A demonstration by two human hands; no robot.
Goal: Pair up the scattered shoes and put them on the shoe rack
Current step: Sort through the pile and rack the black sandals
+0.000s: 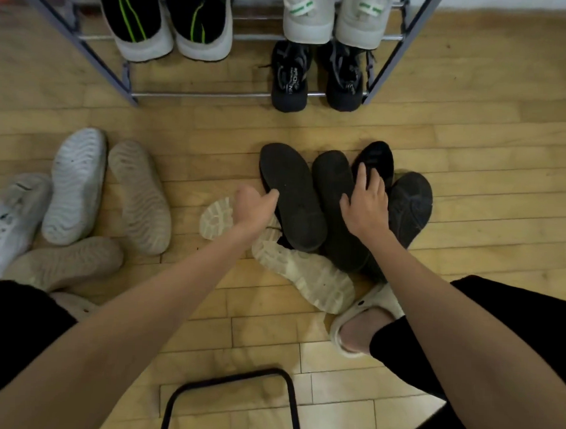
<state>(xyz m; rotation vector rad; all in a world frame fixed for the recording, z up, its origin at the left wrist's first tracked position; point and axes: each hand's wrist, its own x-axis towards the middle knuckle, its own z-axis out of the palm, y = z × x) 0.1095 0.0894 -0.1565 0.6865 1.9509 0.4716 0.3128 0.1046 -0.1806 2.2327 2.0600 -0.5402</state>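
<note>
A heap of dark shoes lies on the floor at centre right. My left hand (255, 208) grips the edge of an upturned black shoe (295, 198), sole up. My right hand (366, 201) rests with spread fingers on a second upturned black shoe (334, 190). Behind it are a black sneaker (376, 158) and a dark grey shoe (411, 207). Two cream-soled shoes (305, 273) lie sole up under the heap. The grey shoe rack (196, 95) stands at the top, holding a black-and-green pair (173, 21), a light grey pair (335, 22) and a black pair (317, 76).
On the left floor lie a white sole-up shoe (77, 186), two beige shoes (139, 198), and a white sneaker (9, 222). My feet wear cream clogs (361, 315). A black metal stool frame (231, 400) stands at the bottom centre. Wooden flooring lies around everything.
</note>
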